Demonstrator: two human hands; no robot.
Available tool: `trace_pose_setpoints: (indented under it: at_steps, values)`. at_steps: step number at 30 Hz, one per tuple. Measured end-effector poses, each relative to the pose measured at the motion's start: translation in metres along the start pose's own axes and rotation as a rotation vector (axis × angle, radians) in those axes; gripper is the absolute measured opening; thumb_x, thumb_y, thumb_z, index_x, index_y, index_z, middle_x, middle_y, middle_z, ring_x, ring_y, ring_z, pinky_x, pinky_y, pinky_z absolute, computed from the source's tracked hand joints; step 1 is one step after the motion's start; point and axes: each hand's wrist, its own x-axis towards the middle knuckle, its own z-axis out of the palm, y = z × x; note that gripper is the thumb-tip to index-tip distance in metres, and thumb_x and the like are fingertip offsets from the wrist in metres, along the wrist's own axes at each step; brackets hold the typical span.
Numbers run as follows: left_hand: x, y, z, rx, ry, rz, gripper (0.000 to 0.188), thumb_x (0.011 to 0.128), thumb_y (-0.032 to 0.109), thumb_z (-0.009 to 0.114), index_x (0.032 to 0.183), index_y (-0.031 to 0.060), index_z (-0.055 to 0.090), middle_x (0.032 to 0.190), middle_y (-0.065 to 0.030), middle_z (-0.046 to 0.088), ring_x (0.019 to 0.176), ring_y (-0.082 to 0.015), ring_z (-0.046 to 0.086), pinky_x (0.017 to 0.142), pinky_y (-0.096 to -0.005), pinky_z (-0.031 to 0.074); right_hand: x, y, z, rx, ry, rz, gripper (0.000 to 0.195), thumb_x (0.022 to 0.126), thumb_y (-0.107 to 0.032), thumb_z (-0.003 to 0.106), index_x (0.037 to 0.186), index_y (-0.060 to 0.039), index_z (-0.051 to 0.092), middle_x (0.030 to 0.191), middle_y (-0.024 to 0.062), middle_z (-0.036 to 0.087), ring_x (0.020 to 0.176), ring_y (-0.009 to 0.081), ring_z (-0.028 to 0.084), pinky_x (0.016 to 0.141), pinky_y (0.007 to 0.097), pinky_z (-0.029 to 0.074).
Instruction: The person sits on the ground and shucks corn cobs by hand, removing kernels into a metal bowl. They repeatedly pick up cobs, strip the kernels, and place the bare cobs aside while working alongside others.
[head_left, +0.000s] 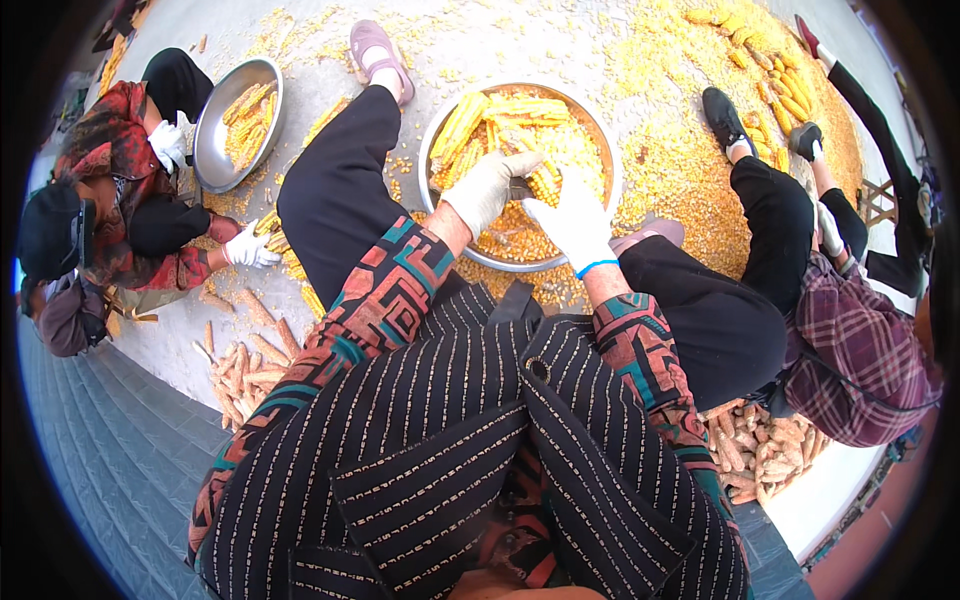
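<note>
A round metal basin (616, 187) stands between my feet with loose yellow kernels (517, 244) and several ears of corn (461, 131) in it. Above the basin, my left hand (487, 191), in a whitish glove, has its fingers bent around something dark that is mostly hidden between the hands. My right hand (574, 214), in a white glove with a blue cuff edge, is closed around the lower part of a partly stripped ear of corn (546, 180). The fingertips of both hands nearly meet at this ear.
At the left, a co-worker (112, 187) in white gloves sits by a tilted metal basin (201, 142) with corn ears. Another person in a plaid shirt (855, 345) sits at the right. Bare cobs (244, 375) are heaped at the left, more cobs (765, 450) at the right. Kernels (675, 150) cover the floor.
</note>
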Motion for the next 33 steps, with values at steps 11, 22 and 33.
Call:
trace_pose_setpoints:
  at_steps: [11,22,33]
  values:
    - [0.005,0.017,0.013,-0.19,0.151,0.034,0.017,0.091,0.024,0.063,0.091,0.0064,0.064,0.071,-0.007,0.063,0.062,-0.0177,0.062,0.062,-0.0321,0.052,-0.007,-0.026,0.031,0.093,0.096,-0.042,0.062,0.078,-0.036,0.071,0.121,0.0055,0.054,0.106,0.0244,0.065,0.096,0.0335,0.066,0.08,0.0424,0.053]
    - [-0.021,0.039,0.024,-0.469,-0.258,0.003,0.025,0.092,0.032,0.063,0.087,0.0086,0.059,0.067,0.0019,0.05,0.061,-0.012,0.053,0.06,-0.0277,0.049,-0.042,-0.031,0.003,1.932,-0.924,0.344,0.034,0.081,-0.019,0.063,0.109,-0.0005,0.059,0.08,0.0081,0.059,0.061,0.017,0.053,0.052,0.0271,0.04]
    - [0.018,0.018,-0.004,-0.175,0.37,0.246,0.025,0.093,0.031,0.065,0.081,0.0094,0.06,0.059,-0.0026,0.054,0.044,-0.0149,0.049,0.043,-0.0333,0.049,-0.016,-0.033,0.014,-0.15,-0.05,0.046,0.057,0.076,-0.04,0.072,0.112,0.0017,0.056,0.089,0.0173,0.07,0.081,0.0334,0.069,0.07,0.0435,0.055]
